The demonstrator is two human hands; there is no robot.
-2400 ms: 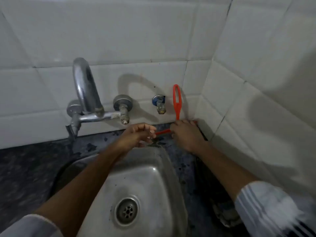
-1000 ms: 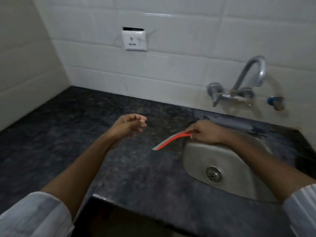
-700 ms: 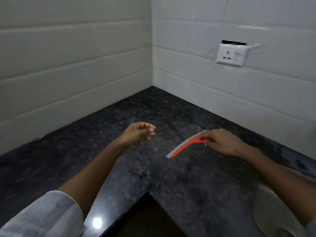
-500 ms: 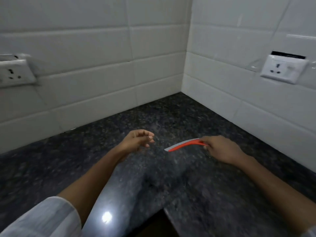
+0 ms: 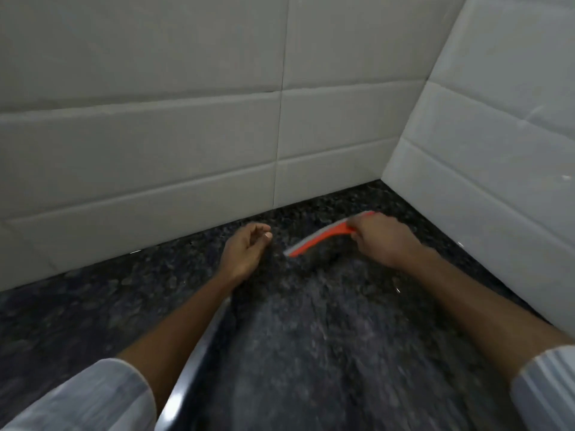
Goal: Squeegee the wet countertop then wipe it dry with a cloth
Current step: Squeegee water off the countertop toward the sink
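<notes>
Squeegee step, start of a stroke: the right hand (image 5: 384, 239) grips the squeegee (image 5: 322, 237) at the countertop's (image 5: 326, 337) one-o'clock corner, the left hand (image 5: 245, 251) loosely curled and empty; a firm pull toward six o'clock seems next.

Your squeegee (image 5: 320, 237) is a slim orange tool with a pale grey blade strip along its upper edge, lying slantwise, its free tip low to the left and its handle end hidden in your right hand (image 5: 381, 241). The worktop (image 5: 311, 321) under it is dark speckled stone, glossy, running into the tiled corner.
</notes>
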